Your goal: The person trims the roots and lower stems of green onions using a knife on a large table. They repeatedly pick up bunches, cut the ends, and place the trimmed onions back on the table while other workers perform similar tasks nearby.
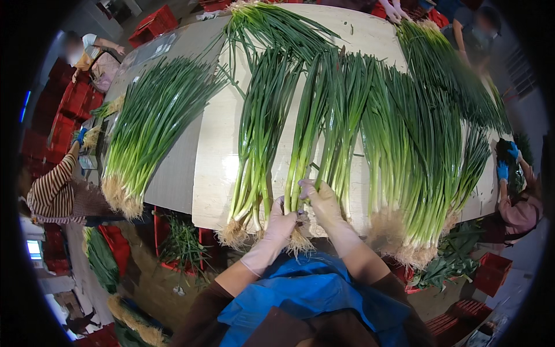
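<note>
My left hand (279, 222), in a pale thin glove, is closed around the white lower ends of a few scallion stalks (299, 160). Their stringy roots (300, 243) hang below it at the table's near edge. Close beside it, my right hand (323, 203), gloved alike, has its fingers bent around the lower part of a green scallion stalk (328, 162); the fingers partly hide the grip. To the left lies a loose bunch of scallions (262, 130), roots towards me. More scallions (351, 108) lie just right of my hands.
Large scallion piles lie at left (151, 126), right (429, 173) and far side (269, 26) of the pale tabletop (217, 165). Co-workers stand around, one with blue gloves (503, 170). Red crates, one holding green trimmings (180, 238), stand below the near edge.
</note>
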Motion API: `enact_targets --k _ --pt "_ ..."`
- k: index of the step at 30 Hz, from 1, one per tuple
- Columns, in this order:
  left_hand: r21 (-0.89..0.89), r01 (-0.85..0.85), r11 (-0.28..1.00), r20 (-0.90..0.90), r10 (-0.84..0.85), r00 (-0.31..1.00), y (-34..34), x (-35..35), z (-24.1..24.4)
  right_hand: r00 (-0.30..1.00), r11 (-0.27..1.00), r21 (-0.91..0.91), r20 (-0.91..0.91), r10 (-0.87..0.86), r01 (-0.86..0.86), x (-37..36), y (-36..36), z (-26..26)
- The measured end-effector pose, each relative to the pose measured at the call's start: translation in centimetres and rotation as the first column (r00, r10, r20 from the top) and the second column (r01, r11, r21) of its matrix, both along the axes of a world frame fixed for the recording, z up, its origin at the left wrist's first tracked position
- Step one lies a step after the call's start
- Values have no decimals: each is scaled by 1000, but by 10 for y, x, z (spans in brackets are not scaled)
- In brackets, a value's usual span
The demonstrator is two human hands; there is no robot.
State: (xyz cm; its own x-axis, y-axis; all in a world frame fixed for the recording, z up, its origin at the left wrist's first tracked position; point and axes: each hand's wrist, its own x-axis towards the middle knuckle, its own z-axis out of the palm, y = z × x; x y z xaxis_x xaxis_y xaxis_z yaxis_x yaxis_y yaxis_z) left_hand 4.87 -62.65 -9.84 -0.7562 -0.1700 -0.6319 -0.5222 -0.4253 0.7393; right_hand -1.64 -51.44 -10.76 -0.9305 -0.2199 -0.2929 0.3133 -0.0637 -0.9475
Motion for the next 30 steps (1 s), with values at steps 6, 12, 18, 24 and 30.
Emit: enact_targets --k 6,12,18,24,30 --pt "410 -49 911 80 18 997 -40 -1 -40 892 856 -513 357 277 -61 27 69 74" --pt "309 -83 947 86 59 995 -30 -1 -6 972 908 -418 193 130 -38 31 92 97" --pt "-606 113 788 -230 -309 923 -3 19 -17 982 998 -2 178 -63 64 -22 33 48" --pt "-878 124 463 -188 -569 801 -2 36 -20 947 985 141 293 -134 96 -70 -1 15" --pt "-819 196 539 -159 -542 825 -2 38 -17 915 985 -42 379 -140 168 -75 -2 -22"
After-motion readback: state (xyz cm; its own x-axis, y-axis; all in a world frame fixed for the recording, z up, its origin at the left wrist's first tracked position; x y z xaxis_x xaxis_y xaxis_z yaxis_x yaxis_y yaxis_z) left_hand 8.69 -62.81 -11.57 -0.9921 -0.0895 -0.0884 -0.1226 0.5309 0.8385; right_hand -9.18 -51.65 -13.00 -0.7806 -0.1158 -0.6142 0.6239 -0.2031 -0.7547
